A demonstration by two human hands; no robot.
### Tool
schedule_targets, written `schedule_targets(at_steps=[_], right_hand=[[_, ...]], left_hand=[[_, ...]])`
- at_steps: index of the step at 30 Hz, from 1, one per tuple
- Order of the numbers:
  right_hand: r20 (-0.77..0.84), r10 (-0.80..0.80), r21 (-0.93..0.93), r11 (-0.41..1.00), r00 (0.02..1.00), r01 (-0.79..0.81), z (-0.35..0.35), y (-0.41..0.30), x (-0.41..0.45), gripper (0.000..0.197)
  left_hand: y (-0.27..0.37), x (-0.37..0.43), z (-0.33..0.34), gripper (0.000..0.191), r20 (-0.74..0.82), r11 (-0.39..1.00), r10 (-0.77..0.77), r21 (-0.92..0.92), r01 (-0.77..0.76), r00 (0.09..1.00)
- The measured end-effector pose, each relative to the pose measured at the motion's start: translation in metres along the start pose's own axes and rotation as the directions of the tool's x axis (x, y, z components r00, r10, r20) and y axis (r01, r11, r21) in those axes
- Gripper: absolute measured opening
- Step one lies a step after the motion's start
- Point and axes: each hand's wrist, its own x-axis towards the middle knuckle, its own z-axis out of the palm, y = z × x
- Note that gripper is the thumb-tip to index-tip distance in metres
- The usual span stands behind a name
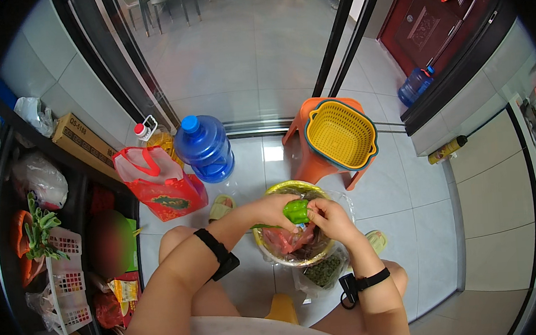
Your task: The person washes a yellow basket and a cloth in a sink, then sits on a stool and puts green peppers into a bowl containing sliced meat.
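A green bell pepper (295, 211) is held over a lined bin. My left hand (271, 210) grips it from the left side. At its right end, the fingertips of my right hand (332, 219) pinch the pepper; just what they grasp there is hidden. Another slim green piece (259, 226) shows below my left hand, mostly covered by it. The bin (266, 255) has a yellow rim with a clear plastic liner folded over it. Inside lies a crumpled red plastic bag (285, 240). Close by the bin's near side, a clear bag of small dark green produce (324, 272) rests on the floor.
An orange stool (302, 165) carries a yellow basket (341, 135) beyond the bin. Left of it stand a blue water jug (205, 149), an oil bottle (159, 139) and a red shopping bag (166, 194). Shelves with a white basket (69, 277) line the left side.
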Motion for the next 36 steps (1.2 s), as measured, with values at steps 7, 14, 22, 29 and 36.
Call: schedule_targets(at_steps=[7,14,22,29,36], right_hand=[[0.031,0.056,0.071,0.996,0.998,-0.058,0.007,0.005,-0.003,0.011],[0.108,0.172,0.165,0.968,0.979,-0.188,0.015,0.014,-0.004,0.016],[0.289,0.193,0.252,0.929,0.938,-0.269,0.016,0.01,-0.001,0.015],[0.081,-0.063,0.024,0.998,0.995,0.062,0.005,-0.012,-0.006,0.013],[0.088,-0.115,0.018,0.993,0.989,0.114,0.008,0.002,0.0,0.015]], left_hand=[[0.001,0.003,-0.003,0.068,0.186,0.989,-0.148,0.053,0.14,0.971],[0.014,-0.001,-0.008,0.065,0.088,0.898,-0.198,0.416,0.144,0.976],[0.013,-0.001,-0.017,0.066,0.287,0.892,-0.366,0.381,0.245,0.885],[0.005,0.002,-0.019,0.062,0.24,0.99,-0.14,0.021,0.138,0.961],[0.015,0.002,-0.007,0.056,0.109,0.969,-0.105,0.237,0.076,0.989]])
